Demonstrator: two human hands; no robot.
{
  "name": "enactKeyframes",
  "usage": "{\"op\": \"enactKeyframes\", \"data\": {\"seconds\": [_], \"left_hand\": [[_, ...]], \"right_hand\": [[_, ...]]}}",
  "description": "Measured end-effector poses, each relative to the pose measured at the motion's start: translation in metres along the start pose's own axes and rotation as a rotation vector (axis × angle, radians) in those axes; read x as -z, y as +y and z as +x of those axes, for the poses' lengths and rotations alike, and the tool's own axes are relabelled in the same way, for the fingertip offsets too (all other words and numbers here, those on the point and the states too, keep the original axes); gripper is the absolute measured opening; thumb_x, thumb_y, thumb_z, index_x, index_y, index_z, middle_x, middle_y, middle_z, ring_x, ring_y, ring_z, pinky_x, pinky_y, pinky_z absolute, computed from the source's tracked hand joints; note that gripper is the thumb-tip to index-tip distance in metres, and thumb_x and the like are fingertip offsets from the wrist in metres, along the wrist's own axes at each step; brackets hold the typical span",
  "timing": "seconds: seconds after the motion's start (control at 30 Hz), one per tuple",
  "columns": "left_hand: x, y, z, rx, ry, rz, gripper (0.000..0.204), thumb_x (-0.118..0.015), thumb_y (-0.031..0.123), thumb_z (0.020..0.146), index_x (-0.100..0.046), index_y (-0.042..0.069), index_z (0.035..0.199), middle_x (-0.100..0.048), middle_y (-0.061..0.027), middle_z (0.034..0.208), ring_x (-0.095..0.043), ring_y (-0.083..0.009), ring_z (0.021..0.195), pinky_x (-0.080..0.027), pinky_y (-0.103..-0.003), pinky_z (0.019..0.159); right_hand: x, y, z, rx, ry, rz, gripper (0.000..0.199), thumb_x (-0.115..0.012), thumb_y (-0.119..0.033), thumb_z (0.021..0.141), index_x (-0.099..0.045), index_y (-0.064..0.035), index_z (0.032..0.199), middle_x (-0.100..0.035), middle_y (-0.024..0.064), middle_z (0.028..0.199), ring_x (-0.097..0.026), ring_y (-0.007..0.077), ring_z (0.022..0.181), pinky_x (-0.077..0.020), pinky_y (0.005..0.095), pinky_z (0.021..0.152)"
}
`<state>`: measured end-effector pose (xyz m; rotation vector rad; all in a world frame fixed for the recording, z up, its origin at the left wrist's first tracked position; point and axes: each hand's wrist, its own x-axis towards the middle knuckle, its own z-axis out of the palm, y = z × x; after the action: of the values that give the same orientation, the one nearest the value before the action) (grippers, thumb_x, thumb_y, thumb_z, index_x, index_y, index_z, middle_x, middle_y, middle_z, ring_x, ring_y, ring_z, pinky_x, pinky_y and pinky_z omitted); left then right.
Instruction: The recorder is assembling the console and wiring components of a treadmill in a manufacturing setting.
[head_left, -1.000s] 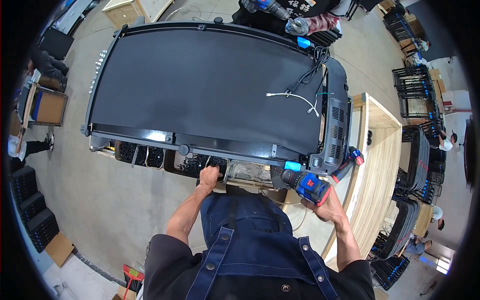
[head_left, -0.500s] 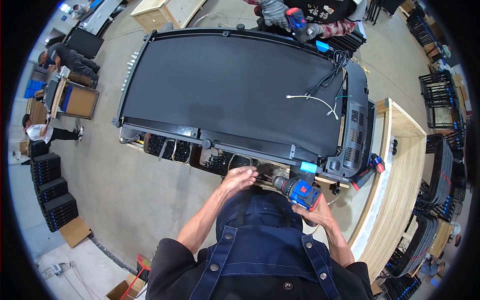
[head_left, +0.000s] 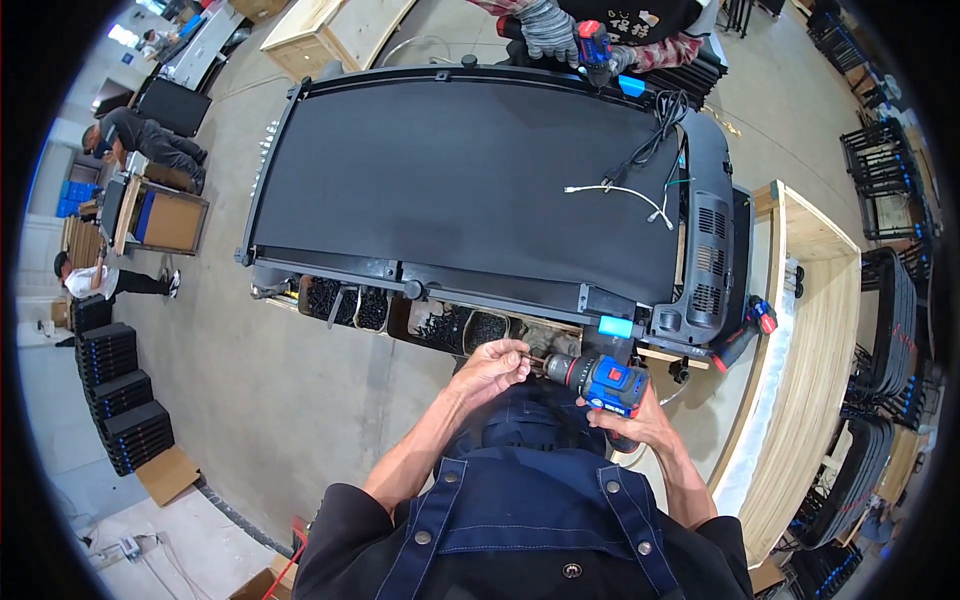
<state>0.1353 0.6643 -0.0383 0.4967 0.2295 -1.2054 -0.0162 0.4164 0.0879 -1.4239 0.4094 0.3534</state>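
Note:
My right hand (head_left: 640, 420) is wrapped round the grip of a blue and black cordless drill (head_left: 612, 384), whose chuck points left. At the tip of its bit, the fingers of my left hand (head_left: 493, 370) are pinched together on something too small to make out. Just beyond both hands lies a treadmill (head_left: 450, 180) with a wide black belt and a dark side rail. A blue piece (head_left: 615, 327) sits on its near right corner. Under the near rail, bins (head_left: 437, 322) hold small black parts, partly hidden by the rail.
Across the treadmill a co-worker's gloved hand (head_left: 548, 32) is by another drill (head_left: 594, 48). Coiled black cable (head_left: 660, 125) and a white wire lie on the belt. A red and black tool (head_left: 745, 335) lies beside a wooden crate (head_left: 810, 380) at right. Black stacks (head_left: 137, 430) stand left.
My left hand has moved right and my right hand has brought the drill slightly lower, so the bit now meets the pinched fingers. The whole view has shifted a little.

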Motion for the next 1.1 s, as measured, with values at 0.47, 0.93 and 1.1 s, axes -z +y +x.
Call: {"op": "enactKeyframes", "data": {"seconds": [0.47, 0.93, 1.1], "left_hand": [[-0.044, 0.006, 0.024, -0.169, 0.040, 0.581, 0.028, -0.075, 0.015, 0.092, -0.068, -0.004, 0.110, -0.069, -0.0088, 0.093, -0.067, -0.0150, 0.081, -0.056, -0.029, 0.076], [-0.075, -0.029, 0.076, 0.229, -0.093, -0.049, 0.033, -0.066, 0.035, 0.098, -0.068, 0.003, 0.104, -0.071, -0.0067, 0.092, -0.070, -0.0157, 0.081, -0.058, -0.026, 0.071], [-0.069, -0.025, 0.080, 0.225, -0.045, -0.102, 0.034, -0.066, 0.035, 0.099, -0.068, 0.001, 0.105, -0.071, -0.0069, 0.090, -0.070, -0.0159, 0.078, -0.059, -0.026, 0.069]], "right_hand": [[-0.007, 0.000, -0.022, -0.201, 0.170, 0.254, 0.037, -0.077, 0.000, 0.081, -0.064, -0.0026, 0.116, -0.073, 0.0093, 0.096, -0.070, 0.0152, 0.072, -0.0596, 0.0309, 0.067], [0.032, -0.094, 0.027, -0.212, 0.194, -0.941, 0.026, -0.073, -0.007, 0.076, -0.065, -0.0015, 0.099, -0.068, 0.0150, 0.081, -0.066, 0.0319, 0.075, -0.0534, 0.0392, 0.073], [0.038, -0.101, 0.054, -0.289, 0.124, -1.042, 0.034, -0.075, -0.014, 0.075, -0.067, -0.0005, 0.106, -0.070, 0.0213, 0.082, -0.069, 0.0405, 0.081, -0.0540, 0.0459, 0.073]]}}
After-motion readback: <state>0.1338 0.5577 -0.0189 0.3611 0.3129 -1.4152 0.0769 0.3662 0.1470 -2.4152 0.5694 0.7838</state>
